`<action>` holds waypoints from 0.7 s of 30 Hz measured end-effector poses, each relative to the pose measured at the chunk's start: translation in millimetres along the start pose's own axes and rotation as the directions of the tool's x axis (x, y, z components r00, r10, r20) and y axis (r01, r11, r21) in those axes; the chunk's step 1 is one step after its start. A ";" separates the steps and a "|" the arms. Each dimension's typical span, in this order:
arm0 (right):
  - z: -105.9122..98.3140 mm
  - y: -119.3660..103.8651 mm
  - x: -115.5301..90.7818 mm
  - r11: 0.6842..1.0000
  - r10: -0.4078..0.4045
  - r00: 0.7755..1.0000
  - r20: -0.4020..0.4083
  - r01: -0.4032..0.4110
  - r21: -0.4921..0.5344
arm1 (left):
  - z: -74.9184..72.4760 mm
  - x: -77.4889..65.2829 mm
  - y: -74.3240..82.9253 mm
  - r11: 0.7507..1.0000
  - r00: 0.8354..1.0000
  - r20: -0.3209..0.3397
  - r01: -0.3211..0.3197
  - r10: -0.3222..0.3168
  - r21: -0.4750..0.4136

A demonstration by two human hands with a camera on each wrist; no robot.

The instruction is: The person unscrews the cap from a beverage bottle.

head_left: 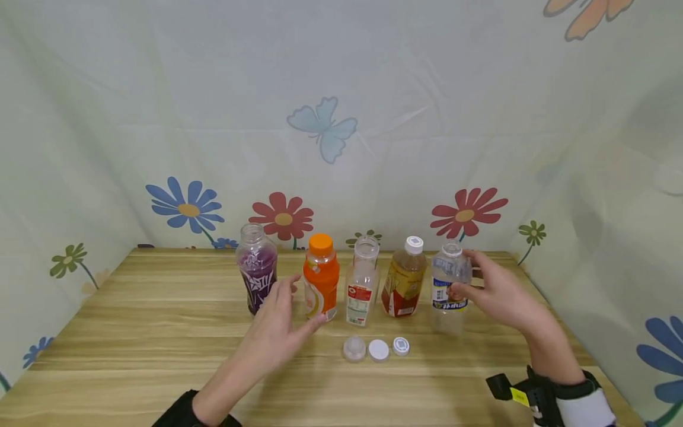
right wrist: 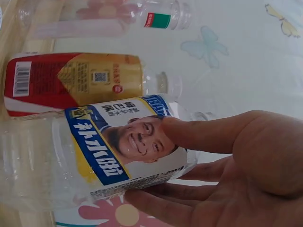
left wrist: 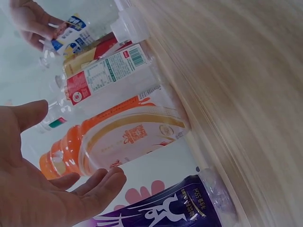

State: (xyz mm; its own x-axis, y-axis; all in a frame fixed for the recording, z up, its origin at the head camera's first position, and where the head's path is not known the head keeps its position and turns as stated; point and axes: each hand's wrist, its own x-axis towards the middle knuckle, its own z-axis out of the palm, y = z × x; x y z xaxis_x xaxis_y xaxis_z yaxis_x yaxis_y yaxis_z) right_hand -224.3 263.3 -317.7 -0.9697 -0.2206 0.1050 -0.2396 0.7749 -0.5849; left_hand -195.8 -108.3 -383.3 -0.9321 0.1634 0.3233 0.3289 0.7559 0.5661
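Observation:
My right hand (head_left: 504,293) grips a clear plastic bottle (right wrist: 42,161) with a blue, white and yellow label, thumb across the label and fingers round the far side. Its mouth shows no cap in the head view. My left hand (head_left: 274,329) is held with fingers spread and nothing in them, nearest to the orange bottle (head_left: 322,277) with the orange cap. A purple-labelled bottle (head_left: 258,270) without a cap stands just beyond the left fingers. In the left wrist view the palm (left wrist: 42,194) faces the row of bottles.
Between the hands stand an uncapped clear bottle (head_left: 360,299) with a red and white label and a white-capped bottle (head_left: 404,284) in gold and red. Before them lie a translucent cap (head_left: 354,349), a white cap (head_left: 379,350) and a patterned white cap (head_left: 401,346) on the wooden table (head_left: 176,308). Flowered cloth (head_left: 213,118) hangs behind.

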 end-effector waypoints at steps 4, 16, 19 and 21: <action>2.0 6.9 4.3 0.999 0.023 1.000 -0.020 -0.023 0.029 | 0.8 0.8 -1.1 1.000 1.000 0.016 0.015 -0.015 -0.005; 9.7 21.4 16.3 0.993 0.037 0.997 -0.066 -0.030 0.111 | 4.3 2.4 -4.2 1.000 0.999 0.024 0.027 -0.027 -0.009; 11.5 23.6 18.7 0.991 0.044 0.997 -0.056 -0.037 0.127 | 5.1 2.9 -5.4 1.000 0.999 0.021 0.026 -0.026 -0.009; 12.5 25.0 19.9 0.989 0.047 0.998 -0.050 -0.039 0.140 | 5.7 3.2 -6.6 1.000 1.000 0.018 0.023 -0.023 -0.009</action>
State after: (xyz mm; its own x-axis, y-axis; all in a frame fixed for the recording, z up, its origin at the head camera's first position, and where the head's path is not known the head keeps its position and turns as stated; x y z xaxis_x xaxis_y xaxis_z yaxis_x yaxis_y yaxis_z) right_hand -249.0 270.9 -340.3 -0.9810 -0.1544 0.1174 -0.1922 0.6924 -0.6955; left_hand -201.9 -109.2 -390.3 -0.9420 0.1569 0.2966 0.3083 0.7539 0.5801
